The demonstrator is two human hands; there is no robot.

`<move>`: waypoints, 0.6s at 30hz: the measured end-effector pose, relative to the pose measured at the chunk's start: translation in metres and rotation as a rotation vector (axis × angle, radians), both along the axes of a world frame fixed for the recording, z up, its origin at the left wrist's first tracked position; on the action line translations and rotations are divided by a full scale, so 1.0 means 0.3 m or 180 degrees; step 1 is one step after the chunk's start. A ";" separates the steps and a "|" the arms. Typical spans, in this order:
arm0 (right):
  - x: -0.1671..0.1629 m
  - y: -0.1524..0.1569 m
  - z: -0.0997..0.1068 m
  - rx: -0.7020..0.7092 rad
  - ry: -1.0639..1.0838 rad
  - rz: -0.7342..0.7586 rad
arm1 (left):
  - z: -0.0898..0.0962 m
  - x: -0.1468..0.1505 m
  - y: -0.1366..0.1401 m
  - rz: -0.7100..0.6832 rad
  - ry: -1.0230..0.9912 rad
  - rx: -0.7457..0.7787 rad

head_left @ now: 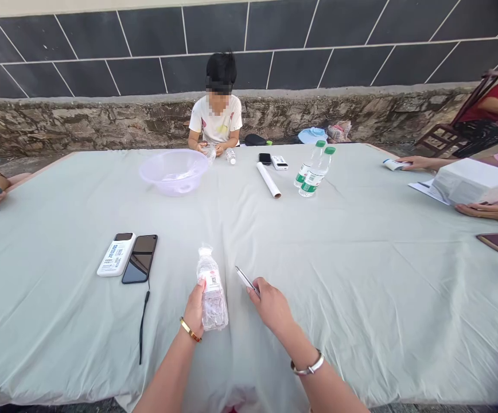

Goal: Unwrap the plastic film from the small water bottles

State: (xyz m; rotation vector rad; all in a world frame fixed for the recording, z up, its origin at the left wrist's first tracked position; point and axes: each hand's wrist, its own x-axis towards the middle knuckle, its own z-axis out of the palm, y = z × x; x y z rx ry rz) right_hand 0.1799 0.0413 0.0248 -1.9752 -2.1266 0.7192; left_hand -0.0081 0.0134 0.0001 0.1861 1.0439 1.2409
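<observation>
Just left of the table's middle, my left hand [195,304] is closed around a clear plastic bottle [213,301]. The bottle is wrapped in crinkled clear film and has a white and red label; its white cap points away from me. My right hand [272,304] grips a slim silver pointed tool [245,279], its tip aimed forward and left toward the bottle but apart from it. Whether it is a cutter or a pen I cannot tell, as my fingers hide its rear end. Both hands are low over the grey-green tablecloth [339,275].
To the left lie a white power bank [116,255] and a black phone [140,259] with a strap. Farther off stand a purple basin [174,186], a white roll [268,180] and two green-capped bottles [313,178]. A person [216,120] sits opposite; others' hands hold a white box [477,178] at right.
</observation>
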 end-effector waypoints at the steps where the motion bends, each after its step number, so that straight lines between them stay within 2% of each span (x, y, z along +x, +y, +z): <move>1: -0.001 0.010 0.014 -0.0088 0.0282 0.0030 | -0.005 -0.001 -0.002 -0.0011 0.0004 0.0012; 3: -0.007 0.032 0.043 -0.0121 0.0752 0.0096 | -0.014 -0.004 -0.005 -0.0033 0.0008 0.0052; 6: -0.031 0.065 0.085 0.0163 0.1119 0.0087 | -0.026 -0.008 -0.006 -0.0052 -0.0010 0.0077; 9: -0.067 0.098 0.117 0.0428 0.1254 0.0058 | -0.031 -0.015 -0.005 -0.0069 -0.0115 0.0018; 12: -0.087 0.109 0.134 0.0534 0.1158 0.0225 | -0.026 -0.024 -0.002 -0.0086 -0.0294 0.0017; 16: -0.037 0.053 0.163 0.0336 0.1328 0.0554 | -0.008 -0.038 0.002 -0.0169 -0.0462 0.0122; 18: 0.020 0.010 0.187 -0.0013 0.1554 0.0913 | -0.003 -0.045 0.004 -0.0168 -0.0499 0.0113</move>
